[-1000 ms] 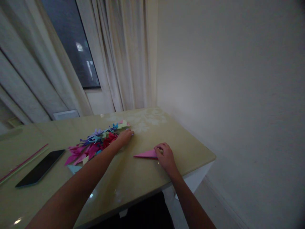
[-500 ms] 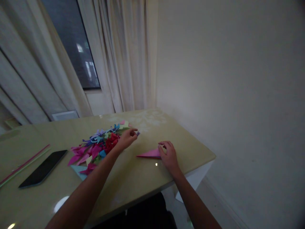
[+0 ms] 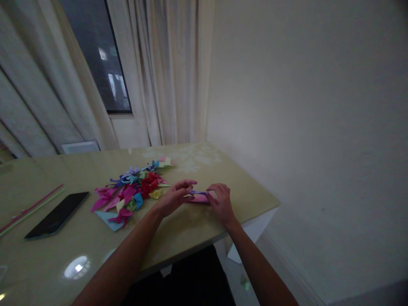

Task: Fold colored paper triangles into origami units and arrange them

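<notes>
Between my hands is a narrow strip of folded purple paper (image 3: 199,193). My left hand (image 3: 174,198) pinches its left end, and my right hand (image 3: 221,205) grips the right end between thumb and fingers. Just beneath it, a folded pink paper (image 3: 198,199) lies on the table, partly covered by the right hand. To the left of my left hand spreads a pile of colourful folded paper pieces, among them red ones (image 3: 149,185), magenta ones (image 3: 128,192) and a yellow one (image 3: 156,194). A flat light-blue paper (image 3: 110,220) lies at the pile's near side.
A dark phone or tablet (image 3: 58,214) rests on the glossy table (image 3: 86,178) at the left. Beyond it lie thin pink (image 3: 35,208) and pale green sticks (image 3: 38,211). Curtains (image 3: 178,76) and a wall (image 3: 302,106) stand behind the table.
My left hand has come from beside the pile toward my right hand, bringing the purple paper. My right hand has left the pink paper and now holds the purple one too.
</notes>
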Available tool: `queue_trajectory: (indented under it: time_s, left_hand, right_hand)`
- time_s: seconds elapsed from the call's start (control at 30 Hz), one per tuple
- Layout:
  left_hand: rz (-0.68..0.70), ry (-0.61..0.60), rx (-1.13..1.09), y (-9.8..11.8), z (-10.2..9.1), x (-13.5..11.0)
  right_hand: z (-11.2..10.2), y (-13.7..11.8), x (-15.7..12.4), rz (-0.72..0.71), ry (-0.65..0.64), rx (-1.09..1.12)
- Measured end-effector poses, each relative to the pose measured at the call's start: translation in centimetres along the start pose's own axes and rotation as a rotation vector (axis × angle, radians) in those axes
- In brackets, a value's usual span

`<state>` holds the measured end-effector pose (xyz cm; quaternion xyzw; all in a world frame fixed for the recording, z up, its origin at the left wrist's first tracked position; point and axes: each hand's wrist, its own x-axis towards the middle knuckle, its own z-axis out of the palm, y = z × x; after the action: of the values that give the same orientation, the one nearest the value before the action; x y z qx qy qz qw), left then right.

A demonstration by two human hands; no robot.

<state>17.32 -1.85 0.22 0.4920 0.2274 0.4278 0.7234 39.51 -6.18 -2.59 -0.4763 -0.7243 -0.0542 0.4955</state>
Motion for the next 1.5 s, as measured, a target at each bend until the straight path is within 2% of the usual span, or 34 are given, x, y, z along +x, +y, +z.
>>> queue_trajectory:
  time_s: [0.13, 0.23, 0.33, 0.43, 0.53, 0.6, 0.67, 0.83, 1.1, 1.27, 1.5]
  left_hand:
    - [0.052, 0.006, 0.142, -0.1, -0.1, -0.1]
    - [0.178, 0.002, 0.402, -1.0, 0.3, 0.2]
    - [0.318, -0.005, 0.648, -2.1, 1.2, 0.5]
    - [0.364, -0.001, 0.798, -2.8, 1.7, 0.7]
    - [0.388, 0.014, 0.887, -3.0, 1.2, 0.8]
    - [0.402, 0.023, 0.932, -3.0, 0.5, 0.9]
    - [0.412, 0.050, 0.985, -3.0, -0.2, 1.0]
    - [0.469, 0.115, 1.103, -3.1, -1.3, 1.3]
    - [0.414, 0.085, 1.246, -3.6, -3.0, 1.1]
    - [0.327, -0.043, 1.370, -3.2, -2.9, 0.6]
    - [0.332, -0.047, 1.418, -3.5, -2.1, 0.5]
  right_hand:
    - [-0.1, 0.0, 0.1, 0.048, 0.071, 0.048]
    - [0.0, 0.3, -0.1, 0.124, 0.092, 0.208]
    - [0.1, 0.5, -0.5, 0.246, 0.001, 0.388]
    - [0.1, 0.7, -0.6, 0.341, -0.108, 0.498]
    - [0.0, 1.0, -0.4, 0.416, -0.019, 0.540]
    - [-0.1, 1.3, -0.2, 0.444, 0.047, 0.533]
    - [-0.2, 1.5, -0.1, 0.446, 0.059, 0.501]
    - [-0.1, 1.8, 0.0, 0.375, 0.091, 0.397]
    - [0.1, 3.2, -0.7, 0.416, 0.025, 0.349]
    - [0.1, 3.5, -0.9, 0.409, 0.020, 0.303]
    - [1.0, 3.4, -0.8, 0.416, -0.071, 0.220]
